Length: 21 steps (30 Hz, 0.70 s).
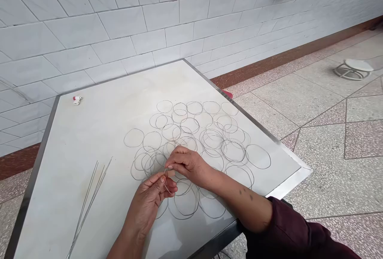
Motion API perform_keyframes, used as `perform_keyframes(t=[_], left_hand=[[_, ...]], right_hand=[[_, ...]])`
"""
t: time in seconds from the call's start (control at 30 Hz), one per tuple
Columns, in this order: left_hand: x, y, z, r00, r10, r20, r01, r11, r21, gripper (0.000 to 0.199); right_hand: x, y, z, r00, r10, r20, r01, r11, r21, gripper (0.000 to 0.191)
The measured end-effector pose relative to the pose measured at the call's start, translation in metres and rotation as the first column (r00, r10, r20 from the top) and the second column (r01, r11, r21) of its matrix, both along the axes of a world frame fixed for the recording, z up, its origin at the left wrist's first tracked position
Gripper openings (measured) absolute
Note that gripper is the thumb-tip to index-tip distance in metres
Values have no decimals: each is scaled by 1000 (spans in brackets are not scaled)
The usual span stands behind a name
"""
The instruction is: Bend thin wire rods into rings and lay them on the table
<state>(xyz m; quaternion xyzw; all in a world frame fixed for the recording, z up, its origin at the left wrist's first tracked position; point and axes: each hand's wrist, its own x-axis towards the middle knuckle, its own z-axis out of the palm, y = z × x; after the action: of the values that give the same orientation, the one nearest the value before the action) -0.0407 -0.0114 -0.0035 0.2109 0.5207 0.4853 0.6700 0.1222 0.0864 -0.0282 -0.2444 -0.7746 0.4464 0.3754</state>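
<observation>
Near the front of the table, my left hand (152, 193) pinches a thin wire ring (166, 189) between thumb and forefinger. My right hand (187, 163) meets it from the right, its thumb and fingertips closed on the upper part of the same wire. Part of that ring is hidden by my fingers. Under and around both hands lie many thin wire rings (259, 156), flat and overlapping. To the left of my left hand rests a loose bunch of straight wires (85, 211), running toward the front edge.
The white table (98, 127) has a metal rim and stands by a tiled wall (125, 31). A small red and white object (77, 100) lies at its far left corner. On the floor to the right stands a low round stool (354, 68).
</observation>
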Motion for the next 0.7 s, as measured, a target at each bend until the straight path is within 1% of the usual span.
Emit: perform_keyframes(t=[0.1,0.2,0.3,0.43,0.53,0.7], left_hand=[[0,0,1,999,14,39,-16,1000,26,30],[1,0,2,997,-10,78,5,998,55,37],[2,0,2,998,-12,66,11,1000,26,36],[2,1,2,997,59,45,-57,998,-38,35],[2,2,3,994,105,36,-103,993,-50,34],[3,3,2,993,110,44,-108,993,-36,32]], right_hand=[[0,0,1,999,-49,-5,49,999,-10,16],[-1,2,3,993,-111,-34,110,994,-18,18],[-1,3,5,986,-155,-53,153,987,-40,17],[0,4,4,989,-144,-31,143,989,-36,16],[0,3,1,994,-113,9,113,994,-4,15],[0,2,-2,995,-95,24,95,995,24,13]])
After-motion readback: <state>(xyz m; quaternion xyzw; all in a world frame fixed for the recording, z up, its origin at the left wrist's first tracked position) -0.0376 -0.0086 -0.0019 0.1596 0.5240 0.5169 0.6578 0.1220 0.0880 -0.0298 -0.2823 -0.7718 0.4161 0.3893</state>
